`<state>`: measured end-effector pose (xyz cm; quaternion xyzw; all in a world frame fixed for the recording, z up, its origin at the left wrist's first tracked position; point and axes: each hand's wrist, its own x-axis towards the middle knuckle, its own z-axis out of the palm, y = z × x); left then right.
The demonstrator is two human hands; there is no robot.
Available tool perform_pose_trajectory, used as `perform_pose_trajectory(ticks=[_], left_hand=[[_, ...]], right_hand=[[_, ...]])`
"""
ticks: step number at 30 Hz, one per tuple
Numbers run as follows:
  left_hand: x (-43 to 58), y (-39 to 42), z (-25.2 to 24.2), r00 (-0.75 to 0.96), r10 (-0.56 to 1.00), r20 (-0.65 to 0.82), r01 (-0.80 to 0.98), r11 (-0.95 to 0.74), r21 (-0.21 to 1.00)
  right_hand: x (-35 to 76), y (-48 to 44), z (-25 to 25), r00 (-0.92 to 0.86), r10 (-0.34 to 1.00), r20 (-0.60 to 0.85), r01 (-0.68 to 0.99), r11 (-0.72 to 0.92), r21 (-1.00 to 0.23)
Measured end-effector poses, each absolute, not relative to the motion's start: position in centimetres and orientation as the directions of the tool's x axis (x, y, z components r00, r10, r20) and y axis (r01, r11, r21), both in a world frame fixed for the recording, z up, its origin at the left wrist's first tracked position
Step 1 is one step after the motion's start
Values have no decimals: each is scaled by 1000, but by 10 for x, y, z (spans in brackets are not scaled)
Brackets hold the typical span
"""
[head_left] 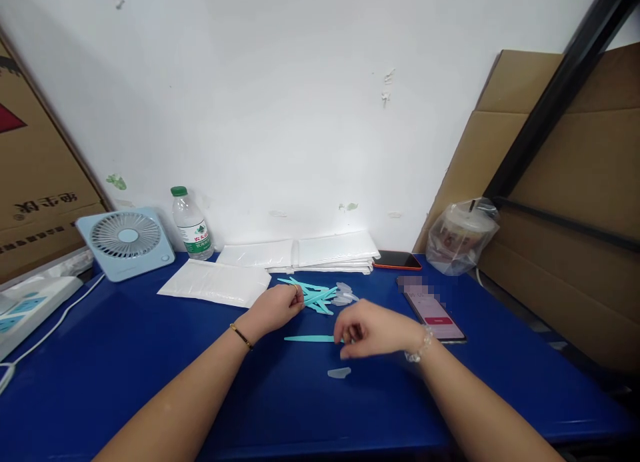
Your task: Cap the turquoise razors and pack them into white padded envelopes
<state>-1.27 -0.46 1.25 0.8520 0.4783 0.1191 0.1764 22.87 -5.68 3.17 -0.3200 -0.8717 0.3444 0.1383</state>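
Note:
My left hand [280, 307] is closed in a pinch at the left side of a pile of slim turquoise eyebrow razors [318, 299]; its fingertips are on the end of one of them. Clear plastic blade caps [344, 295] lie in a small heap at the pile's right side. Nearer to me, a single turquoise razor [307, 339] lies crosswise on the table. Above its right end hovers my right hand [373, 329], fingers curled and thumb apart, with nothing visible in it; it hides that end. One loose clear cap [339, 373] rests just in front.
White packets [320, 250] are stacked along the wall, with another white packet [215, 282] at their left. A bottle [193, 225] and a blue fan [127, 242] stand at back left. On the right are a lit phone [433, 309], a dark phone [397, 259] and a bagged cup [463, 235].

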Motion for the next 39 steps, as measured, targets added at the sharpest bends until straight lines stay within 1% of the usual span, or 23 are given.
perform_pose_trajectory(ticks=[2,3,5,7,9,11,13,15,17,19,21,25,29,35,39], left_hand=[[-13,-4,12,521,853,38,762,-485,429],[-13,-4,13,524,851,42,755,-486,441],[-14,-3,14,528,848,52,736,-487,470],[-14,-3,14,527,848,56,718,-480,504],[-15,-3,14,533,845,48,692,-468,550],[-16,-2,13,542,840,34,658,-449,605],[-17,0,12,553,833,17,615,-421,667],[-16,0,12,571,821,-7,567,-388,726],[-15,0,13,595,803,-32,525,-358,772],[-14,-1,15,612,789,-50,503,-339,795],[-12,-2,16,616,786,-61,501,-330,800],[-10,-3,17,621,781,-73,505,-327,798],[-10,-3,17,637,768,-71,483,-325,813],[-10,-4,18,625,778,-64,493,-329,805],[-9,-5,18,633,772,-64,479,-325,815]], right_hand=[[219,-65,30,-827,562,-18,459,656,-599],[214,-68,28,-841,541,-25,465,698,-544],[207,-72,23,-842,539,-24,490,746,-451],[204,-73,21,-839,544,-7,493,755,-432],[206,-70,22,-821,569,46,476,726,-496],[213,-64,25,-745,652,138,457,650,-607],[223,-54,28,-592,771,236,409,539,-736],[233,-43,28,-386,868,312,294,436,-851],[240,-32,25,-184,920,347,146,375,-916],[242,-25,21,-55,937,346,39,348,-937],[240,-22,16,-26,947,321,-9,321,-947],[232,-23,8,-51,958,283,-21,282,-959],[228,-23,5,-51,958,283,-30,282,-959],[233,-21,9,30,946,324,-33,325,-945],[230,-23,8,-28,955,296,-19,296,-955]])
